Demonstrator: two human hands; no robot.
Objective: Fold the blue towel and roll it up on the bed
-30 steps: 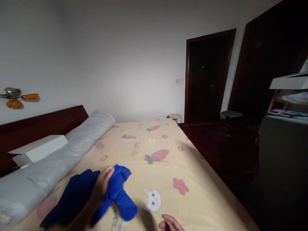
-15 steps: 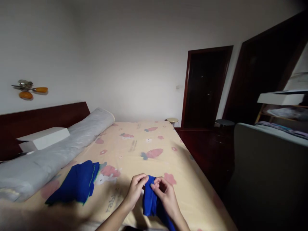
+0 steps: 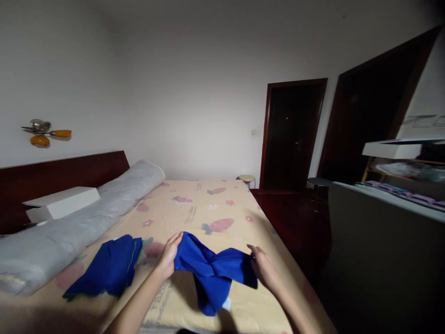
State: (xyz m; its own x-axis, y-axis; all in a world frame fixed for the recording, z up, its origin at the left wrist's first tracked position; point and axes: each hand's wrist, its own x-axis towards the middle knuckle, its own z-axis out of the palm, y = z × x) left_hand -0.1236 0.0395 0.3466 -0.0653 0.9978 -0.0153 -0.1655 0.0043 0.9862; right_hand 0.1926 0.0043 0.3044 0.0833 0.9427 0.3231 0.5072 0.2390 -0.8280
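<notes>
Head view, lower centre: apparent spreading step
My left hand [image 3: 169, 256] and right hand [image 3: 265, 268] grip blue cloth [image 3: 209, 268]; next likely: even tension.

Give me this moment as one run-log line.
left hand: holds blue cloth | right hand: holds its other end | second blue cloth: on bed

Left hand [image 3: 169, 256] and right hand [image 3: 267, 272] now well apart; blue cloth [image 3: 212, 268], narrowly folded earlier, spreads between them, part hanging.

The held cloth [image 3: 212, 270] is blue, the bedsheet [image 3: 255, 239] cream with pink prints.
</notes>
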